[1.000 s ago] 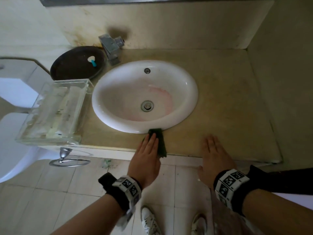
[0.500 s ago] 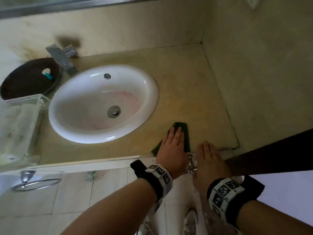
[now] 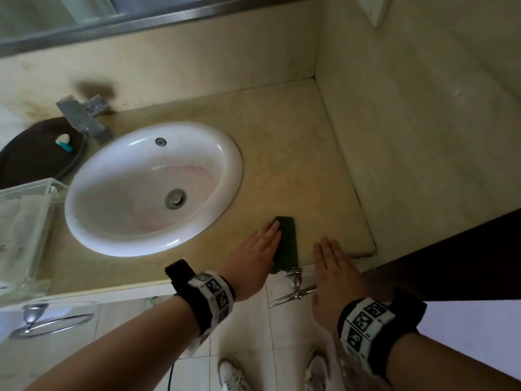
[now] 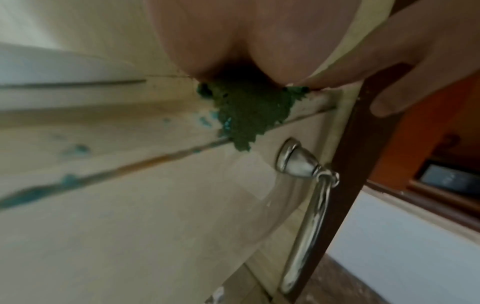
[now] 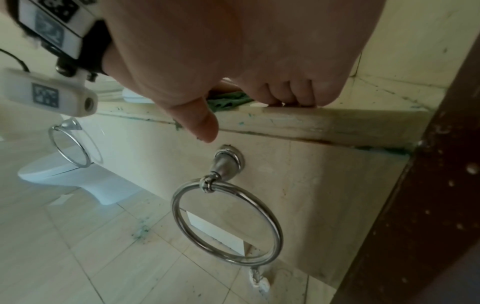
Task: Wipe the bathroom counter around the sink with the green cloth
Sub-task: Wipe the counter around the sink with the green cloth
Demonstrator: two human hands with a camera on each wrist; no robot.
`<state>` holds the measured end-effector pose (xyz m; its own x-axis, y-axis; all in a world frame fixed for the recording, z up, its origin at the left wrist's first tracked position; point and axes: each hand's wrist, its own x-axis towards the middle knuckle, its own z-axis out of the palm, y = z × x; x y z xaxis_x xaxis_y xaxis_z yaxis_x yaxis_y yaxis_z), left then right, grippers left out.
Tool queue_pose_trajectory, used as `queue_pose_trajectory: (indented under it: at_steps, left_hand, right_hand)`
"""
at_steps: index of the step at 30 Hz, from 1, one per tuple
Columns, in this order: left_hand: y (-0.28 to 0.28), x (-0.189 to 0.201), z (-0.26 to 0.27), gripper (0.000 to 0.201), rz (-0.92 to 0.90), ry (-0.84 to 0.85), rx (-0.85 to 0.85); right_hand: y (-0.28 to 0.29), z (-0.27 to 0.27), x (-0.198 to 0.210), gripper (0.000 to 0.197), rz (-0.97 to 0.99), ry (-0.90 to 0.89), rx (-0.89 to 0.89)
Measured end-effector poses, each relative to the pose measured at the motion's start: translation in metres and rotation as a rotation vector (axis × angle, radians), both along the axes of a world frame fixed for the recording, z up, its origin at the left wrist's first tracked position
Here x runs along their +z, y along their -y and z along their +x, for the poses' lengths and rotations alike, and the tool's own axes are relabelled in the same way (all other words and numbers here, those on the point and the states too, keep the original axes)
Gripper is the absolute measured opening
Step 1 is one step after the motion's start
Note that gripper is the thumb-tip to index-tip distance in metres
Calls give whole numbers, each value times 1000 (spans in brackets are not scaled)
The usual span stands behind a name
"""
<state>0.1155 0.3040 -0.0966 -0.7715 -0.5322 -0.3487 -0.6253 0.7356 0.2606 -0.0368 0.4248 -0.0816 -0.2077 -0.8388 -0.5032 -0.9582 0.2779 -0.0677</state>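
The dark green cloth lies flat on the beige counter, right of the white sink at the front edge. My left hand presses on the cloth's left half with straight fingers. A corner of the cloth hangs over the counter's lip in the left wrist view. My right hand rests flat on the counter edge just right of the cloth, holding nothing. From the right wrist, its fingertips sit on the lip, with the cloth behind the thumb.
A faucet, a dark round tray and a clear plastic box stand left of the sink. The wall closes off the counter's right side. Chrome towel rings hang below the front edge. A toilet stands at left.
My left hand has slid the cloth rightward along the front edge, from in front of the sink to beside my right hand. The right hand has stayed flat on the edge.
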Motion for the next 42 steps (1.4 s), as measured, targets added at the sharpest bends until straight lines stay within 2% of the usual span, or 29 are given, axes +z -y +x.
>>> queue_pose_trajectory:
  at_steps: [2,6,10,12,13,14,15,20,25,27,31,34,38,40,42]
  left_hand:
    - [-7,-7,-11,60,-48,27,-34]
    - [-3,-12,-30,65,-76,33,20]
    - [29,-10,-3,76,-86,87,303]
    - [47,-8,5,73,-143,142,299]
    - [54,-8,2,71,-136,149,285]
    - [60,-8,-4,70,-119,146,276]
    - [67,-9,-14,70,-101,135,269]
    - [108,-8,-62,70,-60,122,231]
    - [144,-2,-117,75,-52,131,129]
    - [152,-3,-140,77,-69,135,52]
    - [154,-4,-178,76,-82,127,-55]
    - [139,-9,-192,70,-90,110,-199]
    - [93,-21,-187,69,-57,42,-383]
    - [68,-23,-178,69,-35,12,-428]
    - [50,-20,-167,68,-3,-5,-456]
  right_hand:
    - [1,-1,1,90,16,1,19]
    - [2,-1,-1,90,-20,-9,26]
    - [3,-1,-3,90,-24,6,-6]
    - [6,1,-2,105,3,-2,27]
    - [8,1,0,108,13,50,-34]
    - [9,1,1,108,-22,57,-52]
    - [10,0,3,106,24,80,-66]
    - [4,-8,-4,92,-15,60,26]
    - [4,-8,-16,93,-91,98,-49]
    - [1,-11,-16,96,-44,131,-89]
    - [-16,-15,-20,90,-142,132,-66]
    - [-38,-20,-25,86,-174,86,-84]
    - [-60,-26,-34,75,-117,49,-103]
    - [-72,-27,-40,68,-93,47,-120]
    - [-81,-25,-45,71,-80,36,-109]
